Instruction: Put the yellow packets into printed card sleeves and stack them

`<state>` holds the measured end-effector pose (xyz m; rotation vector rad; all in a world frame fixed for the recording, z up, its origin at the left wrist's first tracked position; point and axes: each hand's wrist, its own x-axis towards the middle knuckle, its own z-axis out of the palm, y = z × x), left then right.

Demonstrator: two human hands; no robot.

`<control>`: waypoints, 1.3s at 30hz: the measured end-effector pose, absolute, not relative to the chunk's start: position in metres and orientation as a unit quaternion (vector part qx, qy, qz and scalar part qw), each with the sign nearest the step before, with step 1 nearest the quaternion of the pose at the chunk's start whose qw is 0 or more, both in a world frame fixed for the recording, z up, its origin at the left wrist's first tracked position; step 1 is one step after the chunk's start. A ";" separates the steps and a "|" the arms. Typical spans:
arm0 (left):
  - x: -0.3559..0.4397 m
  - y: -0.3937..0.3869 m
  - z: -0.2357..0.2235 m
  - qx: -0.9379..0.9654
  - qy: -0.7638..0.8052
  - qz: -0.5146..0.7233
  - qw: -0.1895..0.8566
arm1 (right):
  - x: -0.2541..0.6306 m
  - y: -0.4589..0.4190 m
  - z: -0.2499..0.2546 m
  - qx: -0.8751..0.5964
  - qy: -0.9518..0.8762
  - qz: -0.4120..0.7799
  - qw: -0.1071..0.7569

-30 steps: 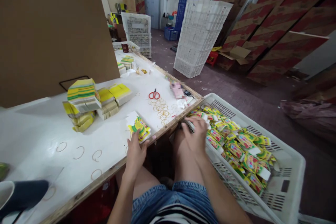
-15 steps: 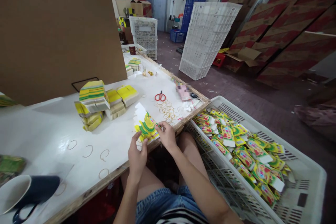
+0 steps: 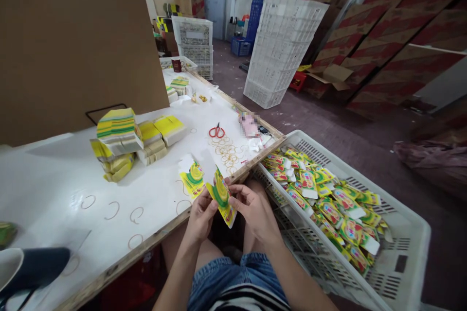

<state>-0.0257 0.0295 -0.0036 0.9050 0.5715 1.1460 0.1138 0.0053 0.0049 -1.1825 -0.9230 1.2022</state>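
My left hand (image 3: 202,214) and my right hand (image 3: 253,208) both pinch a flat yellow and green printed packet (image 3: 222,197), held upright just off the table's near edge above my lap. A small stack of the same packets (image 3: 191,176) lies on the white table (image 3: 58,194) right behind my left hand. To my right, a white plastic crate (image 3: 379,272) holds several loose packets (image 3: 328,199) of the same kind.
Bundled packet stacks (image 3: 124,138) sit mid-table, with loose rubber bands (image 3: 226,151) and red scissors (image 3: 216,131) farther right. A dark mug (image 3: 29,267) stands at the near left corner. A brown cardboard sheet (image 3: 73,39) backs the table. Stacked white crates (image 3: 280,48) stand on the floor.
My right hand came from the crate to the table edge. Both hands then lifted one packet off the stack and drew it toward my lap.
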 end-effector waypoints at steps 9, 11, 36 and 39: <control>-0.012 0.029 -0.011 0.401 0.379 0.520 0.652 | 0.117 -0.008 0.001 -0.552 -0.437 0.453 0.547; -0.008 0.028 -0.011 0.422 0.393 0.520 0.630 | 0.118 -0.010 -0.005 -0.580 -0.445 0.404 0.550; -0.020 0.013 0.005 0.479 0.283 0.360 0.749 | 0.158 -0.010 0.005 -0.507 -0.564 0.361 0.542; -0.020 0.014 0.005 0.494 0.299 0.362 0.732 | 0.161 -0.010 0.006 -0.496 -0.578 0.353 0.544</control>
